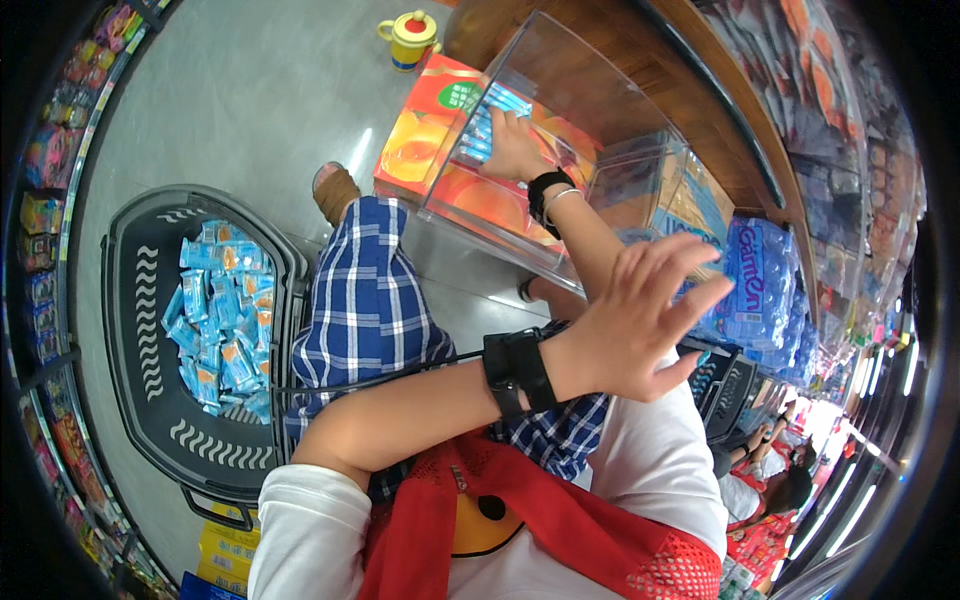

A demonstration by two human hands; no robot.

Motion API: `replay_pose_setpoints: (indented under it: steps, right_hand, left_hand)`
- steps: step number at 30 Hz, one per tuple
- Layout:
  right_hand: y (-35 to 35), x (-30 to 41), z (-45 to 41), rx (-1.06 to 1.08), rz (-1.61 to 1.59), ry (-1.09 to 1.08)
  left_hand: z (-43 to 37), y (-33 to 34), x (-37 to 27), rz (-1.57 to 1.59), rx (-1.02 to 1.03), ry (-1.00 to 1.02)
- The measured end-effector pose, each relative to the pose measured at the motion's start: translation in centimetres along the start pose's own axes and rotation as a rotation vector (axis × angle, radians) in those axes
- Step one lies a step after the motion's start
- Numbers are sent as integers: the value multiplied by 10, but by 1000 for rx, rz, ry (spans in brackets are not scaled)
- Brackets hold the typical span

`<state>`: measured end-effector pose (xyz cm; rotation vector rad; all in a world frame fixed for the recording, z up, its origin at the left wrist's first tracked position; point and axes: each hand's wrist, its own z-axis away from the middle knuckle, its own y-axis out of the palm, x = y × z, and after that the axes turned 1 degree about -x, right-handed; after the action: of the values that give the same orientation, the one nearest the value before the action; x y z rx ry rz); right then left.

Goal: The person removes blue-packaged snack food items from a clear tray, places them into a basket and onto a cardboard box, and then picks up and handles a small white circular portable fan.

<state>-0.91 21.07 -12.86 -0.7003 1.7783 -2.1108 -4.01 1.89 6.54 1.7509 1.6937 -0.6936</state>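
My right hand (pixel 517 146) is inside a clear plastic bin (pixel 637 90), its fingers curled over a row of blue-wrapped snack packets (pixel 474 139) at the bin's left end. Part of the row is hidden under the fingers. My left hand (pixel 637 322) is held up in front of my right forearm, empty, with fingers spread. Both wrists wear black bands. Through the clear bin, a red-orange carton with peach pictures (pixel 409 154) shows beneath it. Left of my knee stands a dark grey shopping basket (pixel 142 420) holding a loose heap of similar blue packets (pixel 225 307).
A yellow lidded cup (pixel 412 45) stands on the grey floor (pixel 225 97) beyond the carton. Shrink-wrapped water bottles (pixel 757 277) and a cardboard box (pixel 701 195) are at the right. Stocked shelves (pixel 52 225) line the left. Another person (pixel 757 480) is at the lower right.
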Motion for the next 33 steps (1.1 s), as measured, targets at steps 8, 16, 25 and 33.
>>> replay_pose_setpoints:
  steps: [8, 16, 25, 33]
  right_hand:
    - [9, 22, 5, -135, 87, 60]
    - [17, 13, 19, -223, 108, 327]
    - [55, -14, -2, -193, -517, 317]
    - [41, 4, 3, -261, -744, 228]
  left_hand:
    - [15, 5, 1, 24, 105, -78]
    - [20, 10, 3, 22, 110, -92]
    - [20, 13, 8, 15, 110, -133]
    - [18, 18, 16, -3, 118, -178]
